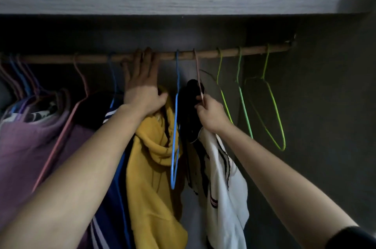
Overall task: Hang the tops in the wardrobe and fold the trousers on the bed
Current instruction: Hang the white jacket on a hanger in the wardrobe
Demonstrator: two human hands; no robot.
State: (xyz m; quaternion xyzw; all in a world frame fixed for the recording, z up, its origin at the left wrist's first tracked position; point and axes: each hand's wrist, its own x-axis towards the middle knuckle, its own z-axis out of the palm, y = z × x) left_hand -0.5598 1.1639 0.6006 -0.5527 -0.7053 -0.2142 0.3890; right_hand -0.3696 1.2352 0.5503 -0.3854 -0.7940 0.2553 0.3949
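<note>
Hands working at frame centre: left hand [142, 90] gripping wooden wardrobe rail [203, 54] above yellow hoodie [152, 157], right hand [210, 115] pinching pink wire hanger [198, 73] carrying white-and-black top [223, 177].

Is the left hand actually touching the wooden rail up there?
Touching. The head view shows the left hand reaching up, its fingers curled over the wooden rail, covering that stretch of it.

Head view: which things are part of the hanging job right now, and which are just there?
In use:
- left hand up at the rail
- right hand pinching the pink hanger
- white top hanging below that hand
- yellow hoodie

Just there:
- three green hangers, bare
- blue hanger, bare
- purple top
- shelf
</note>
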